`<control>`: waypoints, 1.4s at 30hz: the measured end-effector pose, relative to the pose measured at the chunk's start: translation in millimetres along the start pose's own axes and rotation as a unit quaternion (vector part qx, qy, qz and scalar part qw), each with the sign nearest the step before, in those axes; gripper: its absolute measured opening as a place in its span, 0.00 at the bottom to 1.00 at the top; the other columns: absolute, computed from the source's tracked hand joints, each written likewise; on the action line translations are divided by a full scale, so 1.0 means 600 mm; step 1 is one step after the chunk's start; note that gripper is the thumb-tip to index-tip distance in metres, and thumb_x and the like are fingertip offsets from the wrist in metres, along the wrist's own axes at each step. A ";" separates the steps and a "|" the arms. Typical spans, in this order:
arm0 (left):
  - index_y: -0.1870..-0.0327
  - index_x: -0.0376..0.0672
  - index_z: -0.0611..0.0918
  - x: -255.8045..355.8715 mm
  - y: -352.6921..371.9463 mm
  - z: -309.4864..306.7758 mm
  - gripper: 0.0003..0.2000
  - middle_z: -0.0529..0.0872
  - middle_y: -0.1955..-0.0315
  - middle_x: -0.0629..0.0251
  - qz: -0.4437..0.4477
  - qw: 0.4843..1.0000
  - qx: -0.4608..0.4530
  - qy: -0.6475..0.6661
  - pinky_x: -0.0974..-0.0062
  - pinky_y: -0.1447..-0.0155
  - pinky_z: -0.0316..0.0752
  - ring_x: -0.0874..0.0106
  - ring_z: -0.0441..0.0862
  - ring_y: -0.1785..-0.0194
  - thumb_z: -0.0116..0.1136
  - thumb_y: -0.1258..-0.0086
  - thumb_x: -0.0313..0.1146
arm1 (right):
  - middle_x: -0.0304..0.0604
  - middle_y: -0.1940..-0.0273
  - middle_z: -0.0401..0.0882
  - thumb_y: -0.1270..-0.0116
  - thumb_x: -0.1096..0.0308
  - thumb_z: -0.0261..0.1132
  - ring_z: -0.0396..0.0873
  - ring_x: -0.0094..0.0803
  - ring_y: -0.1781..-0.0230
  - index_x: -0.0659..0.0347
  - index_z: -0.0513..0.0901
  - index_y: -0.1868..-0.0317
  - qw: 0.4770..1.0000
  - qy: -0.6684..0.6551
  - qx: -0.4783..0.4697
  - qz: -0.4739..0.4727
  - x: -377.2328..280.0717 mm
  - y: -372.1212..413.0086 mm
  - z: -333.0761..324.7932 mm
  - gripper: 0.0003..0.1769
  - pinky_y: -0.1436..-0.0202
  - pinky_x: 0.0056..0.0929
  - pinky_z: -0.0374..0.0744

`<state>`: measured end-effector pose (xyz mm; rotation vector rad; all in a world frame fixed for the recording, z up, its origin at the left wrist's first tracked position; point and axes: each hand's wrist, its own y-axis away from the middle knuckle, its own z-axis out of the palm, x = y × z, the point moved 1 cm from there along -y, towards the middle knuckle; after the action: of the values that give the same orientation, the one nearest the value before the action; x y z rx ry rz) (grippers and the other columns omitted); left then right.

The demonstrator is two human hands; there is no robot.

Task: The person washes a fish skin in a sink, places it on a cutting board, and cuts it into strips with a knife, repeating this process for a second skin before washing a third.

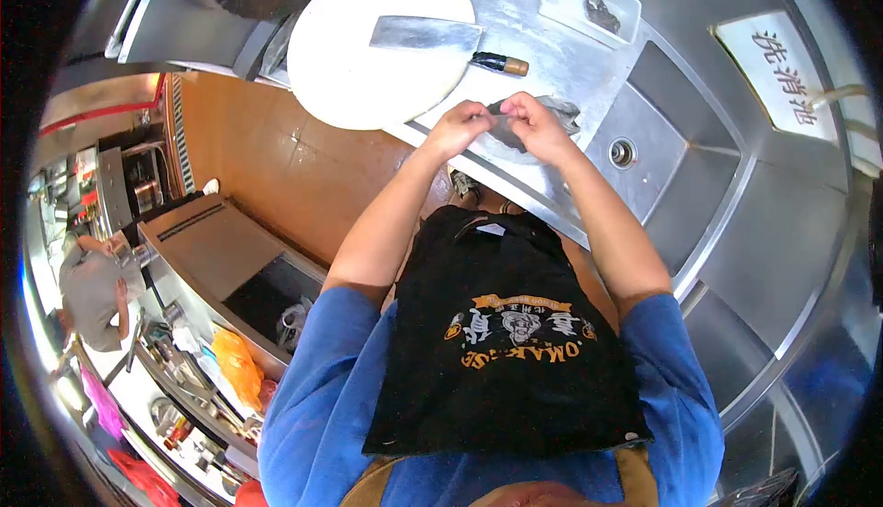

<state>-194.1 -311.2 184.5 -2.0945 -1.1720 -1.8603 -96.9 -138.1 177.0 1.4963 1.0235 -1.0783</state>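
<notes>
Both of my hands are together over the steel counter's front edge, fingers pinched. My left hand (460, 127) and my right hand (539, 127) grip what looks like the edge of a thin, see-through plastic bag (508, 132). Something dark shows in or under the bag, but its kind is hard to make out. Just beyond my hands, a cleaver (428, 35) lies with its blade on a round white cutting board (354, 56) and its dark handle pointing right. Farther back, a white plastic tub (589, 3) holds a dark grey, wet-looking lump (601, 11).
A steel sink (644, 130) with a drain lies right of my hands, with a white sign (777, 70) on the wall behind. On the left, past the brown tiled floor (303, 176), a person (92, 296) in grey stands beside a cluttered counter with an orange bag (236, 366).
</notes>
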 end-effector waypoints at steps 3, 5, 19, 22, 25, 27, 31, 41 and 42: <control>0.57 0.42 0.84 0.003 -0.002 -0.002 0.14 0.80 0.59 0.63 0.038 0.998 -0.036 -0.035 0.74 0.49 0.72 0.72 0.77 0.56 0.66 0.31 0.44 | 0.35 0.66 0.81 0.31 0.73 0.64 0.78 0.23 0.64 0.59 0.77 0.50 0.997 0.013 -0.036 0.064 -0.019 0.010 -0.008 0.11 0.58 0.24 0.75; 0.56 0.42 0.84 0.005 0.002 0.001 0.11 0.80 0.56 0.62 0.084 0.995 -0.043 -0.043 0.73 0.49 0.73 0.72 0.78 0.55 0.66 0.31 0.40 | 0.40 0.67 0.82 0.32 0.68 0.66 0.80 0.27 0.66 0.59 0.80 0.52 0.995 0.025 -0.042 0.089 -0.052 0.021 -0.002 0.10 0.61 0.30 0.77; 0.53 0.40 0.82 0.001 0.010 0.067 0.11 0.86 0.78 0.54 -0.011 0.995 0.102 -0.014 0.63 0.64 0.80 0.60 0.86 0.71 0.53 0.30 0.35 | 0.53 0.67 0.84 0.33 0.61 0.60 0.82 0.55 0.64 0.55 0.83 0.64 0.931 0.360 0.051 0.024 -0.053 0.027 0.017 0.09 0.58 0.53 0.78; 0.53 0.36 0.81 -0.004 0.007 0.096 0.12 0.86 0.79 0.56 -0.058 0.988 0.126 0.063 0.67 0.68 0.80 0.66 0.86 0.76 0.53 0.30 0.34 | 0.54 0.70 0.83 0.34 0.61 0.60 0.82 0.57 0.66 0.57 0.83 0.66 0.948 0.300 0.107 0.025 -0.027 0.042 0.028 0.10 0.60 0.54 0.78; 0.53 0.35 0.82 -0.011 0.011 0.108 0.13 0.88 0.73 0.52 -0.098 0.987 0.124 0.030 0.67 0.63 0.82 0.63 0.88 0.71 0.54 0.30 0.36 | 0.55 0.70 0.83 0.34 0.62 0.60 0.82 0.58 0.66 0.58 0.82 0.67 0.951 0.268 0.135 0.070 -0.004 0.060 0.045 0.09 0.60 0.54 0.78; 0.54 0.35 0.82 -0.017 0.007 0.116 0.14 0.88 0.70 0.48 -0.067 0.980 0.175 -0.066 0.62 0.58 0.82 0.56 0.88 0.67 0.54 0.30 0.37 | 0.56 0.71 0.82 0.34 0.63 0.61 0.82 0.57 0.67 0.58 0.82 0.66 0.947 0.268 0.161 0.069 0.009 0.067 0.050 0.09 0.62 0.53 0.77; 0.56 0.34 0.84 -0.023 0.017 0.131 0.15 0.88 0.65 0.42 -0.075 0.963 0.230 -0.118 0.55 0.50 0.79 0.45 0.86 0.58 0.53 0.31 0.39 | 0.56 0.73 0.80 0.32 0.64 0.62 0.81 0.57 0.70 0.58 0.81 0.65 0.947 0.246 0.207 0.022 0.029 0.076 0.069 0.07 0.67 0.51 0.76; 0.57 0.33 0.82 -0.054 0.007 0.126 0.14 0.87 0.66 0.41 -0.143 0.945 0.245 -0.165 0.54 0.50 0.79 0.43 0.85 0.58 0.51 0.28 0.36 | 0.55 0.74 0.80 0.32 0.61 0.63 0.81 0.58 0.69 0.56 0.80 0.66 0.940 0.291 0.164 -0.068 0.037 0.093 0.080 0.08 0.68 0.52 0.77; 0.57 0.33 0.82 -0.051 0.015 0.132 0.13 0.87 0.67 0.42 -0.124 0.946 0.254 -0.161 0.55 0.53 0.79 0.46 0.86 0.60 0.52 0.28 0.35 | 0.55 0.73 0.81 0.32 0.61 0.63 0.81 0.59 0.68 0.56 0.80 0.66 0.947 0.269 0.170 -0.041 0.034 0.099 0.075 0.08 0.66 0.53 0.77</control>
<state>-123.9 -288.9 141.4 -2.0531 -1.8283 -1.1208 -40.9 -189.9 166.0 2.1185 1.3270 -0.9541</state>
